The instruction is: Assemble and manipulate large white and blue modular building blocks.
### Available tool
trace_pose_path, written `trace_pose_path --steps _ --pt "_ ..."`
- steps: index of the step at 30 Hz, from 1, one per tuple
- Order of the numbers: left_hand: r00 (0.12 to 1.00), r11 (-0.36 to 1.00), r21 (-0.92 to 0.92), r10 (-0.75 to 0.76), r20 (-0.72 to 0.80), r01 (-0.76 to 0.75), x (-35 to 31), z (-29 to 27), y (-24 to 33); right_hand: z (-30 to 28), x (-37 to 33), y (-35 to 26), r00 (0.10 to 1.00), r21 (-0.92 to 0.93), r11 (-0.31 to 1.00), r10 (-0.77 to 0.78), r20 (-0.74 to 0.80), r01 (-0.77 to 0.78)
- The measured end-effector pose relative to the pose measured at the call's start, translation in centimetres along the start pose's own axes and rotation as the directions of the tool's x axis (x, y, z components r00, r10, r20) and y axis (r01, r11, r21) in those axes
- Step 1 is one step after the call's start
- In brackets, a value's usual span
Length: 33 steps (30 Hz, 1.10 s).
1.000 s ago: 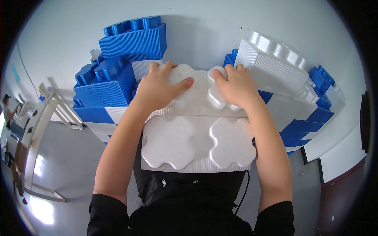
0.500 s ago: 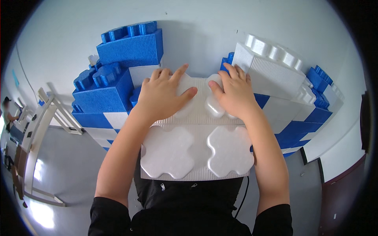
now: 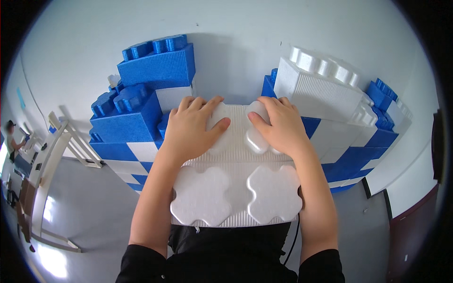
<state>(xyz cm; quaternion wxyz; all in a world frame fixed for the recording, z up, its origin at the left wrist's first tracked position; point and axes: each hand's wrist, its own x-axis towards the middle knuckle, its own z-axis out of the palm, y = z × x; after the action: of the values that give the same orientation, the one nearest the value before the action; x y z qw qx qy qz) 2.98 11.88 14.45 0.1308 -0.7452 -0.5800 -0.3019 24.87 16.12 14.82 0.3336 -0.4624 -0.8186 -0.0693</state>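
Both my hands lie palm down on a white foam building block (image 3: 237, 125), over its two raised studs. My left hand (image 3: 191, 132) covers most of the left stud, fingers bent over the far side and thumb stretched inward. My right hand (image 3: 279, 125) rests across the right stud, its thumb pointing toward the other one. Neither hand is closed round anything. Directly in front of my body, a second white foam section (image 3: 239, 198) with two cross-shaped studs meets the first along a seam. I cannot tell whether they are separate blocks.
Stacked blue blocks (image 3: 155, 66) rise at the left and a large white block (image 3: 316, 89) at the right, both on a blue-and-white block wall (image 3: 347, 151). A pale wall (image 3: 236, 47) stands behind. At far left are a white frame table (image 3: 45, 179) and another person (image 3: 12, 141).
My raised left index finger has come down onto the stud, and my right fingers have settled lower. The blocks sit slightly lower in view, along with the whole scene.
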Motion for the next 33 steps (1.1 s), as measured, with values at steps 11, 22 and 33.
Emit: trace_pose_path --steps 11,22,33 --pt "0.999 0.999 0.021 0.04 0.013 -0.04 -0.63 -0.39 0.32 -0.08 -0.88 0.3 1.0 0.018 1.0 -0.016 0.003 0.016" --pt "0.999 0.999 0.013 0.04 0.006 -0.04 -0.74 -0.33 0.4 0.46 -0.84 0.86 0.997 0.009 0.998 -0.066 -0.04 0.067" --pt "1.0 0.999 0.036 0.026 0.015 -0.027 -0.68 -0.19 0.53 0.24 -0.84 0.72 0.998 -0.02 0.998 -0.062 -0.011 0.061"
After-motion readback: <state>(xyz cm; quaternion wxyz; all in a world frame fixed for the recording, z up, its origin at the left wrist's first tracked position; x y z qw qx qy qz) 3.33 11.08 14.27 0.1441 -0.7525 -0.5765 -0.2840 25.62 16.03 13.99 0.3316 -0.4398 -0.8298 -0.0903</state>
